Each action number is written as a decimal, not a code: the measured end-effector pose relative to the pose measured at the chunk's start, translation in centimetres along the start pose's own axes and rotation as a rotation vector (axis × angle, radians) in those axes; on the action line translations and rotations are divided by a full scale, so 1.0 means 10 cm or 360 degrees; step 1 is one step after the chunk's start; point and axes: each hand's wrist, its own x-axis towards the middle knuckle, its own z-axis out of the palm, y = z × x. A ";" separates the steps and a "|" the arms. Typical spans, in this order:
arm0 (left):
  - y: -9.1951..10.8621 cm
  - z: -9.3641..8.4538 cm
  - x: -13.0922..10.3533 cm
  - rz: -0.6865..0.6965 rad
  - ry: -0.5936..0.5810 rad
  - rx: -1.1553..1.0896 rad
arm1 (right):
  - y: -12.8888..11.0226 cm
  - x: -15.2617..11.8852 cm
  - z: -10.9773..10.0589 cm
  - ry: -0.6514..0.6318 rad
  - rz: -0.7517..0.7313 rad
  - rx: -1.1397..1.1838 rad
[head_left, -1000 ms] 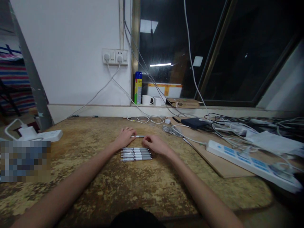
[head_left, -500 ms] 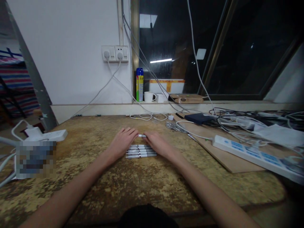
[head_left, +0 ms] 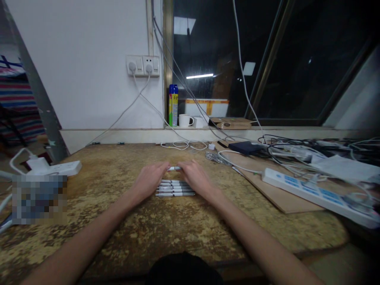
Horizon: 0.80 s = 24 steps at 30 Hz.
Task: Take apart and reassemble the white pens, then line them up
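Between my two hands is a white pen [head_left: 173, 168], lying crosswise just beyond a row of several other pens. My left hand [head_left: 151, 177] is closed on its left end, and my right hand [head_left: 193, 174] is closed on its right end. The row of white and grey pens [head_left: 175, 189] lies side by side on the worn wooden table [head_left: 166, 229], nearer to me than the held pen. My hands cover some of the ends of the row's far pens.
A white power strip [head_left: 311, 194] and a brown board [head_left: 276, 194] are on the right, with tangled cables behind. Another power strip [head_left: 69, 167] is at the left edge. A spray can [head_left: 173, 106] and a white mug [head_left: 185, 120] stand on the sill.
The view has shifted slightly. Both hands stay at the pen above the row, my left fingers now drawn in closer around its left end.
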 end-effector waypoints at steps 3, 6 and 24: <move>-0.06 -0.03 -0.01 0.0087 0.0031 -0.0049 | 0.05 0.01 0.02 0.0063 -0.0039 0.0244; -0.09 -0.07 -0.03 0.0151 0.0036 -0.0101 | 0.10 0.01 0.03 0.0105 -0.0068 0.0413; -0.10 -0.04 -0.04 0.0111 0.0119 -0.0166 | 0.05 0.02 0.09 0.0144 0.0002 0.0848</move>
